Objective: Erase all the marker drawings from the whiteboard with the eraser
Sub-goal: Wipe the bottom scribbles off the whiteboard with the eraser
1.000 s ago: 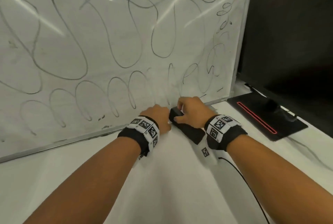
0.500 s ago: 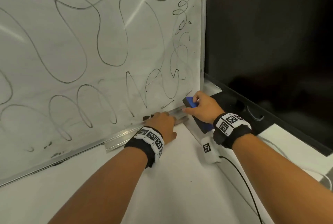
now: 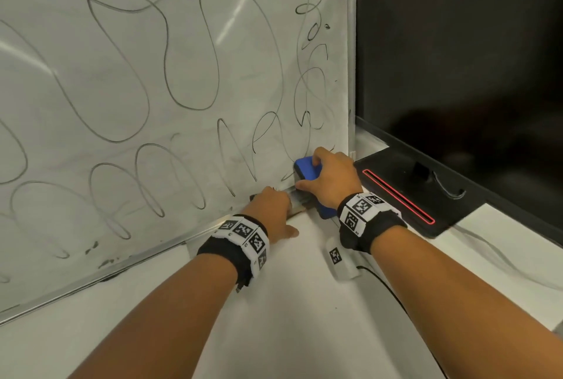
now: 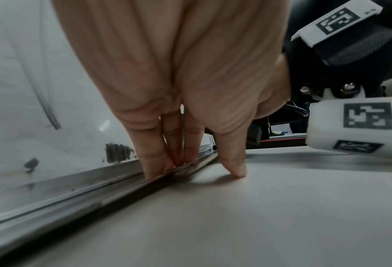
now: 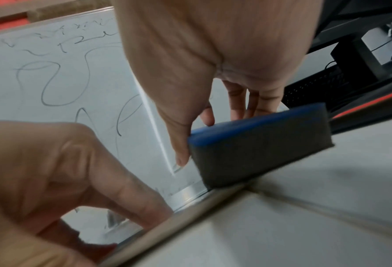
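Note:
The whiteboard [image 3: 152, 89] stands on the table, covered in black marker loops and scribbles. My right hand [image 3: 309, 173] grips the blue eraser [image 3: 304, 165] at the board's lower right corner. In the right wrist view the eraser [image 5: 258, 144] shows its dark felt face, with the thumb on one end and the fingers behind it. My left hand [image 3: 275, 211] rests on the board's metal bottom frame [image 3: 170, 244], just left of the eraser. Its straight fingers [image 4: 153, 159] press on the frame [image 4: 64, 182], and the thumb touches the table.
A large black monitor [image 3: 457, 58] stands directly right of the board, and its base [image 3: 396, 193] carries a red light strip. A white tagged block [image 3: 339, 260] with a black cable [image 3: 396, 296] lies on the white table [image 3: 274, 317] under my right wrist.
My right hand has carried the eraser rightward along the bottom edge to the board's lower right corner, and its blue back now shows. My left hand stays on the frame.

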`<state>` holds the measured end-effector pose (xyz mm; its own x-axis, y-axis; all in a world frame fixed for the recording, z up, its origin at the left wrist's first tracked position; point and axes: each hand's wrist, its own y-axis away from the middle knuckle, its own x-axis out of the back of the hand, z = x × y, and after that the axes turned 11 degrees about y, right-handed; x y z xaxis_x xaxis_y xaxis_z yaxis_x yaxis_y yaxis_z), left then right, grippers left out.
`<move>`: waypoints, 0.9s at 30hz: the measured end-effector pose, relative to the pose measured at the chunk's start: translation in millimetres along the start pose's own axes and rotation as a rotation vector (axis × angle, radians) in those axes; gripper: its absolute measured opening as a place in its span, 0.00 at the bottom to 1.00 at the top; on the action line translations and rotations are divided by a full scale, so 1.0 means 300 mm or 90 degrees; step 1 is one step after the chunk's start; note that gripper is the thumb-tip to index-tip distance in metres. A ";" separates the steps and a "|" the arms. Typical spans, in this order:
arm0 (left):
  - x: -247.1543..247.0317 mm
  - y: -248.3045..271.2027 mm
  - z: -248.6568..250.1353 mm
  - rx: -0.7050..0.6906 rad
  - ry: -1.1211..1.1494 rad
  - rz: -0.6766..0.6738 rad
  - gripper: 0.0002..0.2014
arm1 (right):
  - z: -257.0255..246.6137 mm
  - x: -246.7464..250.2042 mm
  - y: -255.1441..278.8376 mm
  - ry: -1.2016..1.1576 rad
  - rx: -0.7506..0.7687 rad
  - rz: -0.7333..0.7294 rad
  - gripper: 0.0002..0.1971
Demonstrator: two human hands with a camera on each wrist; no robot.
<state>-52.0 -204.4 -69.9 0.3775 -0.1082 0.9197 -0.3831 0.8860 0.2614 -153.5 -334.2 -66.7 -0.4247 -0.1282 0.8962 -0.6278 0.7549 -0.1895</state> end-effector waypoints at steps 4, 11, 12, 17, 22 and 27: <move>0.000 0.026 -0.035 -0.012 0.003 0.007 0.20 | -0.023 0.010 0.022 0.027 0.030 -0.022 0.25; -0.018 0.108 -0.052 0.079 -0.043 0.019 0.38 | -0.052 0.013 0.040 0.053 0.014 -0.070 0.23; -0.016 0.113 -0.055 0.074 -0.043 0.017 0.39 | -0.056 0.009 0.041 0.047 -0.005 -0.061 0.23; 0.006 0.134 -0.068 0.052 -0.031 0.006 0.40 | -0.069 -0.030 0.049 0.021 -0.057 -0.060 0.24; 0.022 0.130 -0.099 0.019 -0.008 -0.001 0.43 | -0.032 -0.010 0.025 -0.154 -0.208 -0.064 0.24; 0.042 0.131 -0.119 -0.015 -0.004 -0.016 0.44 | -0.065 -0.051 -0.020 -0.425 -0.330 -0.083 0.29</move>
<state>-32.3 -154.9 -58.5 0.3812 -0.1329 0.9149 -0.3536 0.8934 0.2771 -130.4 -324.1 -71.5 -0.7675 -0.4636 0.4427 -0.3899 0.8858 0.2515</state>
